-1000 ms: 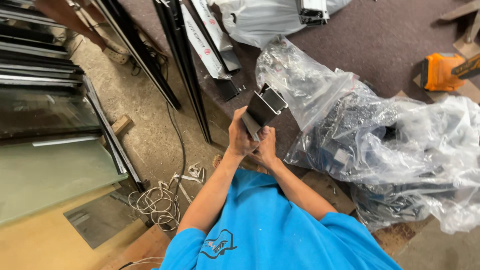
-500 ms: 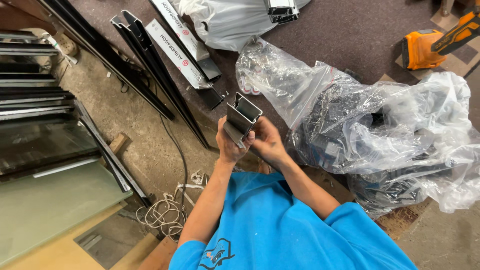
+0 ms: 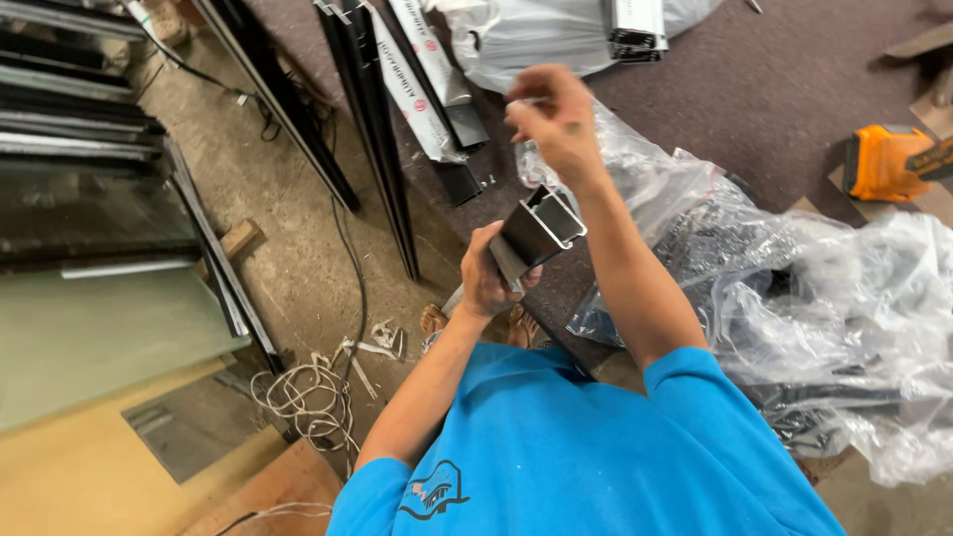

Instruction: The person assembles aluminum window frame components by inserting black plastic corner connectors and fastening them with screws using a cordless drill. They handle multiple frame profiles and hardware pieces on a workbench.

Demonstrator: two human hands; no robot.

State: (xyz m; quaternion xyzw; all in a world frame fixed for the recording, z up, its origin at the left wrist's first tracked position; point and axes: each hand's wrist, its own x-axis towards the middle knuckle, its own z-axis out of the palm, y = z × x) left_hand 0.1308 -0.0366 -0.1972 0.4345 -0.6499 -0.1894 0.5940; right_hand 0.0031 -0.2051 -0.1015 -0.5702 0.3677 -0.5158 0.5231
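Observation:
My left hand (image 3: 486, 280) grips a short dark hollow metal profile piece (image 3: 536, 230), its open end tilted up and to the right. My right hand (image 3: 556, 114) is raised above and away from the profile. Its fingers are pinched on a thin pale strip (image 3: 526, 101), which is blurred and too small to identify. Both arms come out of blue short sleeves (image 3: 596, 457). Just to the right of my hands lies a crumpled clear plastic bag (image 3: 794, 288) holding dark metal parts.
Long dark metal profiles (image 3: 372, 129) lie on the dusty floor at upper left. Glass panes and frames (image 3: 89, 199) are stacked at the left. An orange power tool (image 3: 879, 164) rests at the right. A coil of pale cord (image 3: 308, 392) and a wood block (image 3: 238, 238) lie on the floor.
My right hand has left the profile piece and risen up and away, pinching a thin pale strip. My left hand keeps hold of the profile.

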